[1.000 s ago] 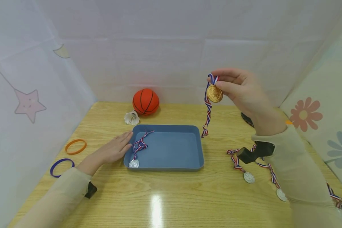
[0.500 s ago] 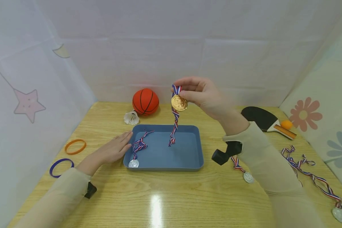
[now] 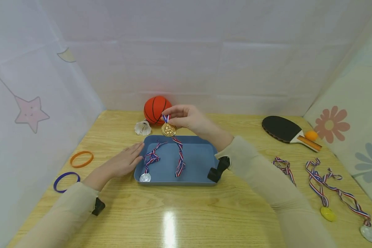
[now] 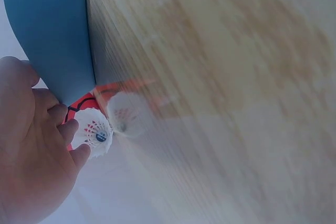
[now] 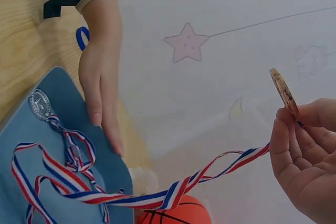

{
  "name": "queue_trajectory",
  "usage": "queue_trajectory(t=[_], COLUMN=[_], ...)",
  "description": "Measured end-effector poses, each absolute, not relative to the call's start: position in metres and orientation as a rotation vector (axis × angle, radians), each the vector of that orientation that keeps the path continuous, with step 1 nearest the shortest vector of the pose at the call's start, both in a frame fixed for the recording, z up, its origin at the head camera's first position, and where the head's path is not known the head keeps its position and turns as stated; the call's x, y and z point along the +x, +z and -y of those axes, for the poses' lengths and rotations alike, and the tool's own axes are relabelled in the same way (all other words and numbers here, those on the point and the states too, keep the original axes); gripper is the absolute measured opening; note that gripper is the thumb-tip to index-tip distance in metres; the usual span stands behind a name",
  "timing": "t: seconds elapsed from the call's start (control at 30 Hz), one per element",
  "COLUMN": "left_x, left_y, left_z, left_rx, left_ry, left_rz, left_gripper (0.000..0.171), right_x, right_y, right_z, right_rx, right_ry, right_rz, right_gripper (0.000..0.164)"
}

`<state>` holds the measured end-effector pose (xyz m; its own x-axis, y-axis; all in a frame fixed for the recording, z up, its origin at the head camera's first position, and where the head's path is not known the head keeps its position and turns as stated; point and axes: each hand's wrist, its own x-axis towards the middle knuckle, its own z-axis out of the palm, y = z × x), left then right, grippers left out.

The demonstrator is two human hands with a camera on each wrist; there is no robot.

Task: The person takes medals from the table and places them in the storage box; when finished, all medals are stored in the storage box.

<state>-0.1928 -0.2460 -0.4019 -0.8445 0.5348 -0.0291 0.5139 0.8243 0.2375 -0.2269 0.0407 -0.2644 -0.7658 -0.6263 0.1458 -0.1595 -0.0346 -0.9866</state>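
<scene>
My right hand (image 3: 189, 119) pinches a gold medal (image 3: 168, 130) at the top of its striped ribbon, above the back of a blue-grey tray (image 3: 201, 181). The medal's red, white and blue ribbon (image 3: 180, 155) hangs down over the tray; in the right wrist view its lower part loops over the tray. My left hand (image 3: 124, 162) rests with straight fingers against the tray's left wall. Inside the tray, along its left side, lies a silver medal (image 3: 145, 177) with a twisted ribbon.
Behind the tray are an orange basketball (image 3: 153, 110) and a shuttlecock (image 3: 143, 127). An orange wristband (image 3: 81, 159) and a purple one (image 3: 56, 182) lie left. At right are a table tennis bat (image 3: 280, 128), an orange ball (image 3: 311, 135), a yellow medal (image 3: 328, 214) and a silver one (image 3: 369, 234).
My right hand has carried the gold medal left and down from the tray's right side to above the tray. The left hand has stayed at the tray's left wall.
</scene>
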Motion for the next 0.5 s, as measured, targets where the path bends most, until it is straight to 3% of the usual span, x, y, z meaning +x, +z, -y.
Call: queue_trajectory(t=[0.5], left_x=[-0.193], left_y=[-0.405], left_z=[0.245], left_rx=[0.857], left_ry=[0.354], left_rz=[-2.915], left_gripper=[0.054], right_x=[-0.245], right_y=[-0.319], right_z=[-0.026], right_rx=[-0.677], right_ry=[-1.692], right_rz=[-2.054], right_gripper=[0.03])
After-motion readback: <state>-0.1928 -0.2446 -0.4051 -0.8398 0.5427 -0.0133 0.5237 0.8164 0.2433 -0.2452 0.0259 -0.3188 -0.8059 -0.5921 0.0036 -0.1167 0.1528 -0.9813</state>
